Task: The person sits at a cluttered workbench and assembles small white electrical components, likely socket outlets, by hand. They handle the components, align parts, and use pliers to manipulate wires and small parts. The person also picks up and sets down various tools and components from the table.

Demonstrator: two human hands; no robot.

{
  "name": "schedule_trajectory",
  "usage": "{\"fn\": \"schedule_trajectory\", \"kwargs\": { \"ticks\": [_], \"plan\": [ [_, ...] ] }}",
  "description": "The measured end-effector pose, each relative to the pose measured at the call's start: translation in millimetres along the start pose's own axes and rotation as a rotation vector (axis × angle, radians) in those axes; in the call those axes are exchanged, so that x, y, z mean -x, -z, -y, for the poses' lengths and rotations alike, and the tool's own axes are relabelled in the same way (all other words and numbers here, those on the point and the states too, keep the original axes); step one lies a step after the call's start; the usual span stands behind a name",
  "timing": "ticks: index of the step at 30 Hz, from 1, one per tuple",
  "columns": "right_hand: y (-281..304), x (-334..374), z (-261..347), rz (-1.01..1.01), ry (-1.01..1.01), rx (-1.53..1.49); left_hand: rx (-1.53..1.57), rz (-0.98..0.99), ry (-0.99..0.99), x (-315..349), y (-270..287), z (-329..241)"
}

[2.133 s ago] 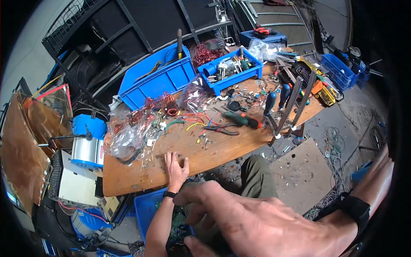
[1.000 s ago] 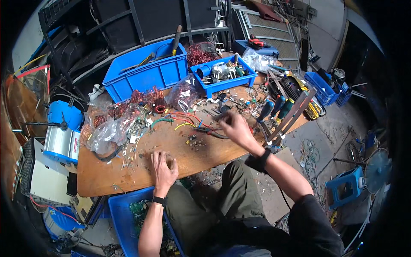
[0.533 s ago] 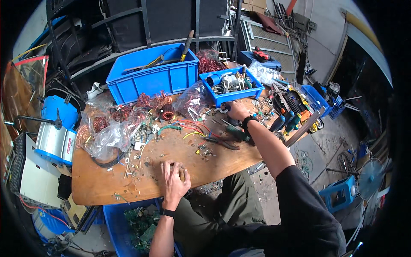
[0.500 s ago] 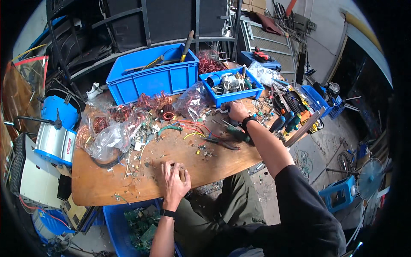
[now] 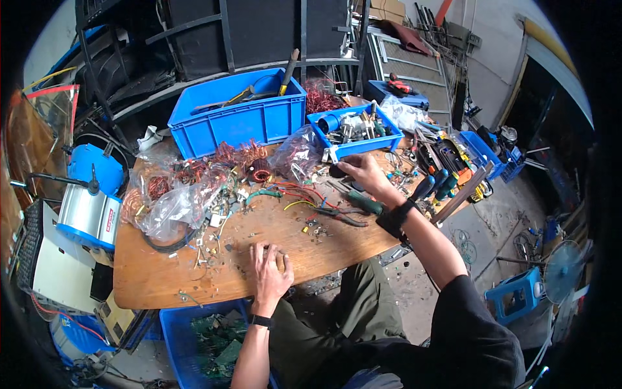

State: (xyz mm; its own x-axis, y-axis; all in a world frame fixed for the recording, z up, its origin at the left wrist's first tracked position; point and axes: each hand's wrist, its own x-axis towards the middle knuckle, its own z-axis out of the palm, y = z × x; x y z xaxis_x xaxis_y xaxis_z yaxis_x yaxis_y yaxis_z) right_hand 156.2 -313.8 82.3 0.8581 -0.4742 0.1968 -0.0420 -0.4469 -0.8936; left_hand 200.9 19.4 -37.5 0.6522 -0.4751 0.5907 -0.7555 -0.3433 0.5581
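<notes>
There's a dark roundish bit (image 5: 336,171) at the fingertips of the right hand (image 5: 368,174), can't tell if it's actually gripped, just in front of a blue plastic tray (image 5: 369,147) of metal parts (image 5: 353,128). Left hand (image 5: 271,277) has loosely bent, relaxed fingers near the wooden worktop (image 5: 165,272) edge, blue bin (image 5: 175,337) of green boards (image 5: 220,343) below.

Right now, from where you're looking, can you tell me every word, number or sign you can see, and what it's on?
Red label on the silver-and-blue cylindrical machine: small pale print, which I won't copy out.
Blue plastic item low on the left: pale marks, too small to read.
Small dark piece at the right hand's fingertips: no lettering I can make out.
</notes>
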Motion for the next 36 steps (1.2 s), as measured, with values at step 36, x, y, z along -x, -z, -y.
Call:
{"fn": "schedule_trajectory", "kwargs": {
  "ticks": [36],
  "plan": [
    [63.2,354.5,-129.7,-0.193,-0.739,-0.787,-0.063,0.262,-0.113,-89.2,-60.4,-87.0]
  ]
}}
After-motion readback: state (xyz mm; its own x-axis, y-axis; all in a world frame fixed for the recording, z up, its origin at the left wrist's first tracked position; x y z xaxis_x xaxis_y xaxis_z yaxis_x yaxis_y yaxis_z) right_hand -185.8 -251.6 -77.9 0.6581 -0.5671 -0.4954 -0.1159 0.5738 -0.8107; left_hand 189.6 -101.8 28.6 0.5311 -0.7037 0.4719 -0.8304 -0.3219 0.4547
